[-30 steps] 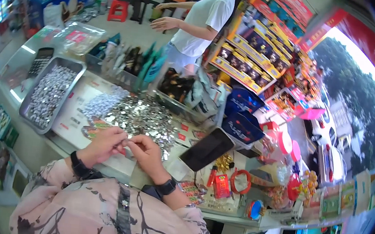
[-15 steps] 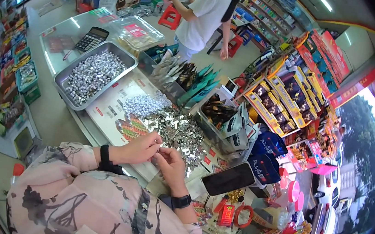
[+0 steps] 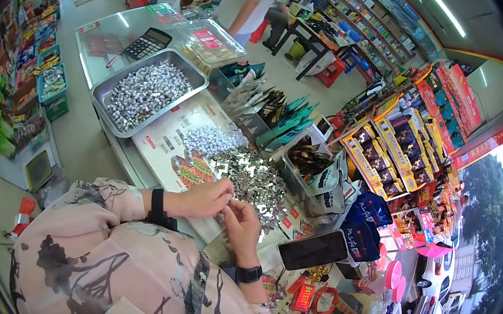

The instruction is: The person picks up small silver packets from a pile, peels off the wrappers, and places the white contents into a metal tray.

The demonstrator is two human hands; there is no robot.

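Observation:
My left hand [image 3: 204, 199] and my right hand [image 3: 242, 225] meet fingertip to fingertip at the near edge of a loose heap of small silvery metal pieces [image 3: 252, 182]. Both are closed in a pinch. Whatever lies between the fingertips is too small to make out. Beyond my left hand, a pile of small whitish pieces [image 3: 216, 139] touches the metal heap. Both piles rest on a white printed board [image 3: 164, 138] on the counter. A steel tray [image 3: 201, 80], filled with small silvery-white pieces, stands at the board's far left.
A dark-screened phone [image 3: 314, 250] stands right of my right hand. Bins of packets [image 3: 286, 124] line the counter's far side. A calculator [image 3: 148, 43] and a clear-lidded box [image 3: 211, 44] lie beyond the tray. A standing person [image 3: 247, 4] and a seated person [image 3: 283, 12] are farther off.
The view has shifted, so the counter appears farther right. The standing person has moved left, uncovering the seated person and a table. My hands stay pinched together at the heap.

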